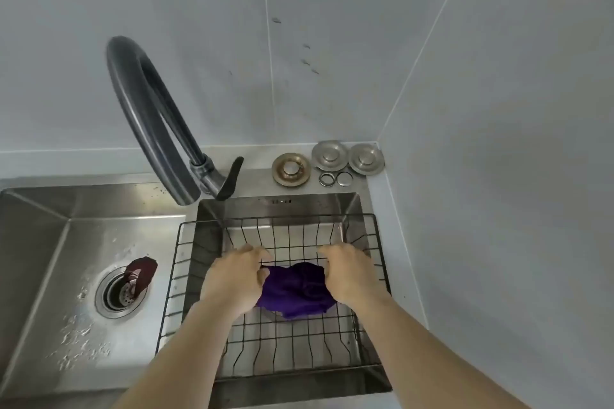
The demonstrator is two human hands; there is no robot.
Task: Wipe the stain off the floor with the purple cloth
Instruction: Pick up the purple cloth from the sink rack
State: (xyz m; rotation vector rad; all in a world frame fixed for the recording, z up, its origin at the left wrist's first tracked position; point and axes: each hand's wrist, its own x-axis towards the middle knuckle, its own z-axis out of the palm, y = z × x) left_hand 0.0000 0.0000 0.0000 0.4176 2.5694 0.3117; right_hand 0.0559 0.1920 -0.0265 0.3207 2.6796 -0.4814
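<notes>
A crumpled purple cloth (294,290) lies in the black wire basket (377,232) that sits in the right sink basin. My left hand (234,279) grips the cloth's left side with curled fingers. My right hand (350,276) grips its right side the same way. Both hands are over the middle of the basket. The floor and its stain are out of view.
The left sink basin (50,236) is wet, with a drain strainer (118,292) and a dark red stopper (141,272) beside it. A dark curved faucet (149,116) arches over the divider. Metal drain parts (327,161) lie on the back ledge. Tiled walls stand behind and to the right.
</notes>
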